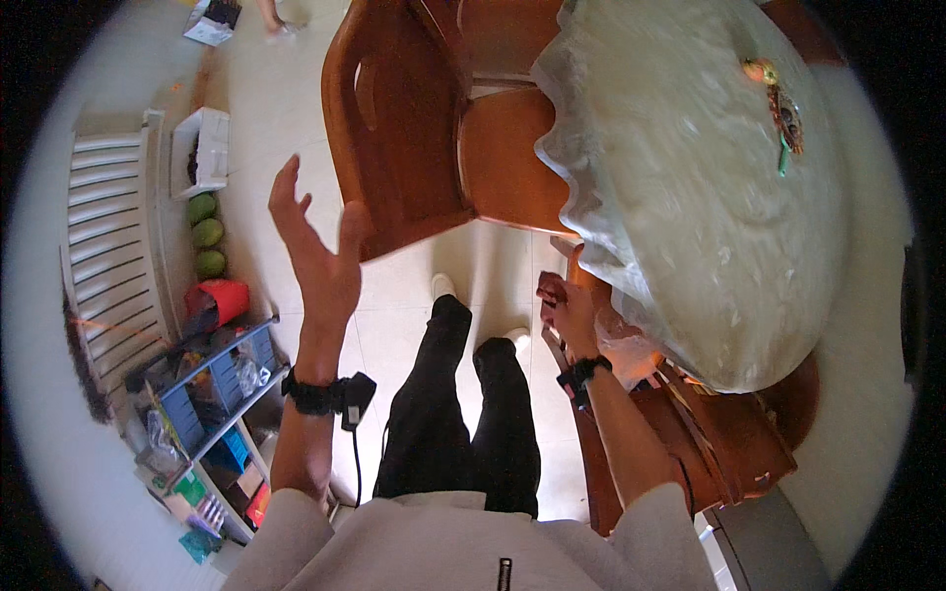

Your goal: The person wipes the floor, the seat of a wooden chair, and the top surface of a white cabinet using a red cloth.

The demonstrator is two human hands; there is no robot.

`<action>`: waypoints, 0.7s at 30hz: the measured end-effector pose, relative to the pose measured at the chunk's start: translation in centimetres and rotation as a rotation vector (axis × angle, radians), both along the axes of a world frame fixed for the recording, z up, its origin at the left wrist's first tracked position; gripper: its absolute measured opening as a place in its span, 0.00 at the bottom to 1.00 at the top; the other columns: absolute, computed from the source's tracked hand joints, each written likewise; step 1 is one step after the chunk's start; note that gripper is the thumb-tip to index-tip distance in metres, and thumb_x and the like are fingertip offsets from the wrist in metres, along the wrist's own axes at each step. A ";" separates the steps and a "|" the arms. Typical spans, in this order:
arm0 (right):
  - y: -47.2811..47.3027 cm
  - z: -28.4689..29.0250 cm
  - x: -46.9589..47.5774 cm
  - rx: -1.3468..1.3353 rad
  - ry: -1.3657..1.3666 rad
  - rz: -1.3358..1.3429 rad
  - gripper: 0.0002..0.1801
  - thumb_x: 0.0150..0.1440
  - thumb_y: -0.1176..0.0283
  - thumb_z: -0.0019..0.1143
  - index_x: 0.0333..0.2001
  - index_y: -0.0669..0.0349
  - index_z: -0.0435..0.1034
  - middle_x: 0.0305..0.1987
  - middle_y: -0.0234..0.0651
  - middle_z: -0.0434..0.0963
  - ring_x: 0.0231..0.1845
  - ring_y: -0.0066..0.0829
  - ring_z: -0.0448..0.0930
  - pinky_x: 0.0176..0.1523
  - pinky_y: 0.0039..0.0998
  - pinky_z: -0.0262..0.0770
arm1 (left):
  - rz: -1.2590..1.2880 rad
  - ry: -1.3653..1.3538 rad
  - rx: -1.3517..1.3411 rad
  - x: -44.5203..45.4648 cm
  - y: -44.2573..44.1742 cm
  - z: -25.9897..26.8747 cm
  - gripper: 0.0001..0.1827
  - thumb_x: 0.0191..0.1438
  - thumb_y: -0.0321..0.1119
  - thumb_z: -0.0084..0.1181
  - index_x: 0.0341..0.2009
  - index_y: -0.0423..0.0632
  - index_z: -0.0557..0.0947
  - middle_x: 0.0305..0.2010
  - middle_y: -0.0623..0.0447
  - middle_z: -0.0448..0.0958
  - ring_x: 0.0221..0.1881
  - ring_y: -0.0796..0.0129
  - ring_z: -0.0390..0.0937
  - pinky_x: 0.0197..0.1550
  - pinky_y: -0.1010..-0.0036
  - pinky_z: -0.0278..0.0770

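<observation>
My left hand [318, 258] is raised over the floor beside a wooden chair [399, 148]; its fingers are apart and nothing is in it. On the other side, my right hand [575, 314] is closed on a dark reddish item [550, 289], too blurred to name. That hand is near the scalloped edge of a pale tablecloth [709, 221] on a round table. A clear plastic bag [628, 354] is just beyond the right wrist, by another wooden chair; whether my hand touches the bag I cannot tell.
Left, a shelf unit with blue bins [222, 384] stands near a red container [222, 301], green melons [208, 233], a white foam box [211, 151] and a white radiator [107, 236]. Small items [785, 122] lie on the table. A brown bag [702, 443] is at right. Another person's foot [281, 28] shows at top.
</observation>
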State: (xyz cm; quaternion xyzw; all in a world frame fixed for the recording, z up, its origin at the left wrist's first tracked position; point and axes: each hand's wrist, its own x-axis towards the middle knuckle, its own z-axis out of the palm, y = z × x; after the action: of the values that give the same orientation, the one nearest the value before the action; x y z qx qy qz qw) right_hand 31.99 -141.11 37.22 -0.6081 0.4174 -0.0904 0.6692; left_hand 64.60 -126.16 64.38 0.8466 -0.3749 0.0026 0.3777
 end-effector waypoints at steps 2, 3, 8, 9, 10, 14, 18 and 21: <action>-1.1 -1.2 4.8 -0.511 0.177 0.140 0.14 0.55 0.78 0.53 0.45 0.63 0.78 0.35 0.42 0.80 0.40 0.38 0.80 0.44 0.38 0.77 | -0.066 0.050 0.169 0.9 -0.7 -0.7 0.42 0.62 0.35 0.55 0.75 0.49 0.50 0.78 0.45 0.48 0.78 0.55 0.47 0.75 0.52 0.53; -1.9 -1.7 7.6 -0.929 0.346 0.260 0.13 0.56 0.69 0.57 0.44 0.59 0.79 0.37 0.42 0.81 0.41 0.41 0.77 0.49 0.43 0.75 | -0.117 0.277 0.079 1.2 -0.7 -0.6 0.46 0.59 0.28 0.54 0.76 0.51 0.45 0.79 0.43 0.45 0.78 0.53 0.46 0.76 0.50 0.49; -8.7 -6.4 19.9 -0.718 0.248 0.284 0.12 0.53 0.68 0.61 0.42 0.56 0.79 0.43 0.46 0.80 0.52 0.51 0.74 0.56 0.48 0.71 | -0.017 0.647 0.022 0.9 -1.0 -0.4 0.53 0.54 0.27 0.51 0.76 0.50 0.33 0.77 0.34 0.42 0.75 0.42 0.53 0.73 0.48 0.56; -10.1 -6.7 22.3 -0.716 0.186 0.264 0.13 0.52 0.69 0.62 0.42 0.57 0.79 0.45 0.46 0.79 0.53 0.52 0.74 0.56 0.46 0.72 | -0.003 0.580 0.134 0.9 -1.0 0.1 0.54 0.53 0.27 0.51 0.76 0.49 0.33 0.77 0.33 0.42 0.75 0.43 0.54 0.73 0.49 0.56; -11.5 -7.5 24.4 -0.718 0.192 0.271 0.13 0.52 0.69 0.62 0.42 0.57 0.79 0.45 0.46 0.79 0.53 0.52 0.74 0.56 0.46 0.72 | 0.007 0.514 0.240 0.9 -1.1 0.5 0.54 0.53 0.27 0.51 0.75 0.47 0.32 0.77 0.33 0.42 0.74 0.43 0.54 0.73 0.50 0.55; -12.2 -9.0 32.1 -0.420 -0.016 0.227 0.13 0.53 0.75 0.58 0.44 0.62 0.78 0.50 0.48 0.77 0.54 0.53 0.74 0.58 0.46 0.72 | 0.248 0.761 0.328 0.3 0.9 1.6 0.55 0.53 0.33 0.56 0.75 0.43 0.33 0.77 0.35 0.44 0.76 0.46 0.49 0.75 0.52 0.48; -8.2 -12.7 34.6 -0.796 0.078 0.308 0.21 0.54 0.80 0.54 0.53 0.65 0.72 0.53 0.52 0.75 0.55 0.55 0.73 0.57 0.47 0.72 | 0.433 0.779 0.241 0.2 3.1 1.8 0.61 0.53 0.45 0.66 0.77 0.48 0.35 0.80 0.43 0.39 0.79 0.48 0.41 0.77 0.53 0.39; -7.7 -11.4 35.8 -0.611 0.036 0.459 0.21 0.54 0.81 0.53 0.54 0.66 0.70 0.57 0.51 0.73 0.56 0.55 0.72 0.57 0.46 0.72 | 0.513 0.719 0.374 3.1 5.3 2.6 0.59 0.54 0.44 0.64 0.77 0.46 0.35 0.80 0.42 0.40 0.78 0.49 0.43 0.77 0.55 0.37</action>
State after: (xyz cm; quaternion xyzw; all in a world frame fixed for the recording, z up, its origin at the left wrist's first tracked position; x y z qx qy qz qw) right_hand 67.76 -148.85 25.82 -0.8587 0.2361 -0.0477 0.4524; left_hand 67.66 -120.90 66.94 0.9125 0.0066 -0.2650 0.3116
